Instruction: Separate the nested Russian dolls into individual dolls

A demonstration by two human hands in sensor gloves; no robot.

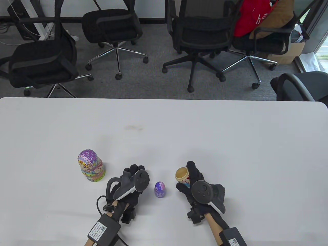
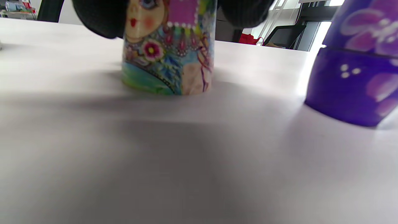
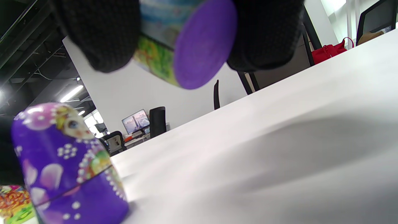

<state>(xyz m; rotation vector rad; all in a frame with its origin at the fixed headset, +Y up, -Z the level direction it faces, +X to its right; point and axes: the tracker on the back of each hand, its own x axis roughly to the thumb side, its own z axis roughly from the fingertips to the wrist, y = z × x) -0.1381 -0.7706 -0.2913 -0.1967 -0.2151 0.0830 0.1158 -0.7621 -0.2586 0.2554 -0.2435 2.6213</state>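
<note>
Doll bottom half (image 1: pixel 182 175) in right hand (image 1: pixel 196 184) gapes, hollow showing.

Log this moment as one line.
left hand: holds doll top on table | right hand: holds doll bottom lifted | purple doll: standing between

Black knit gloves cover both hands (image 1: pixel 133 179) (image 1: pixel 194 184), each backed by a grey-and-white tracker (image 1: pixel 135 183), with bare forearms.

Small doll (image 1: pixel 160 190) stands between both hands; large doll (image 1: pixel 91 165) further left.
</note>
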